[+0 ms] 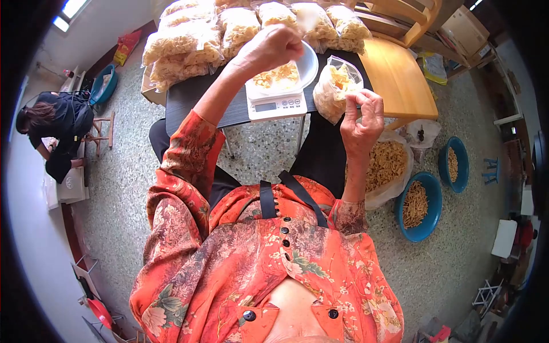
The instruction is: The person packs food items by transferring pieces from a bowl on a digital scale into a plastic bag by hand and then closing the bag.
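My left hand [275, 50] is a closed fist raised above the back of a white digital scale [277, 107]. A pale blurred shape is just beyond its fingers, and I cannot make out what they grip. On the scale sits a pan of yellowish dried pieces [277, 78], with a pale round basin [309, 66] behind it. An open clear plastic bag [330, 94], partly filled with the same pieces, stands at the table's right edge. My right hand [363, 121] pinches the near right rim of this bag.
Filled bags [186, 37] are piled along the back of the dark table [191, 100]. A wooden chair [394, 77] stands right. On the floor are an open sack [386, 166] and blue basins [437, 208] of pieces. At far left, another person [57, 117] bends forward.
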Tool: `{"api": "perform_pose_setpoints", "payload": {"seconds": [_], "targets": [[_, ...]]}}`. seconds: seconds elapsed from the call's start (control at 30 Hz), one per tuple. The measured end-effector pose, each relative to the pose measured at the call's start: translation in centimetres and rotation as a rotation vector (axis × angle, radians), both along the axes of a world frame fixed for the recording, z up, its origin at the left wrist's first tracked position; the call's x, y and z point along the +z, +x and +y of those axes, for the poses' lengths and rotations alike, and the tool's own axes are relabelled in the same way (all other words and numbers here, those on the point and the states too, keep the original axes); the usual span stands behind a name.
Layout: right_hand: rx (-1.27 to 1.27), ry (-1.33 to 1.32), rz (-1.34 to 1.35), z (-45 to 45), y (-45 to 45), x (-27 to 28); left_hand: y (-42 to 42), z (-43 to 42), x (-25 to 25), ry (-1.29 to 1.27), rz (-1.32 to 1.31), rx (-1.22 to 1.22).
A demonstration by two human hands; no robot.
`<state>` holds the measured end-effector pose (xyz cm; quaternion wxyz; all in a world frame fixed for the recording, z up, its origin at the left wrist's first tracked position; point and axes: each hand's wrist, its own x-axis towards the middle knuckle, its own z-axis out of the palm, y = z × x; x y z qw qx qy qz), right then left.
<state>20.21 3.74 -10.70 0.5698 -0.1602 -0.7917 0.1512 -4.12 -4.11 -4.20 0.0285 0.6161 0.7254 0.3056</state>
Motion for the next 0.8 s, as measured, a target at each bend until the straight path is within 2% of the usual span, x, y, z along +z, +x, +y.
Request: {"api": "perform_pose_setpoints", "payload": {"seconds": [0.07, 0.13, 0.2, 0.33, 0.4, 0.47, 0.63, 0.8], "targets": [[0.001, 0.016, -0.006, 0.0, 0.0, 0.0, -0.6, -0.4, -2.0, -0.089, 0.107, 0.071], [-0.004, 0.032, -0.015, 0.0, -0.2, 0.0, -1.4, -0.6, -4.4, -0.047, 0.045, 0.084], [0.008, 0.011, -0.019, 0.0, -0.2, 0.0, -1.5, -0.6, -5.3, -0.053, 0.094, 0.060], [0.005, 0.019, -0.037, -0.2, -0.1, 0.2, -0.5, 0.0, -5.0, -0.092, 0.092, 0.098], [-0.001, 0.015, -0.043, -0.3, -0.1, 0.3, 0.0, 0.3, -4.1, -0.271, 0.122, 0.108], [0.002, 0.016, -0.046, -0.2, -0.1, 0.3, 0.1, 0.4, -4.5, -0.269, 0.163, 0.100], [-0.003, 0.015, -0.051, -0.3, -0.1, 0.4, -0.5, 1.0, -5.8, -0.054, 0.122, 0.058], [0.004, 0.026, -0.050, -0.2, -0.2, 0.3, -0.9, 1.0, -6.1, -0.007, 0.155, 0.037]]}}
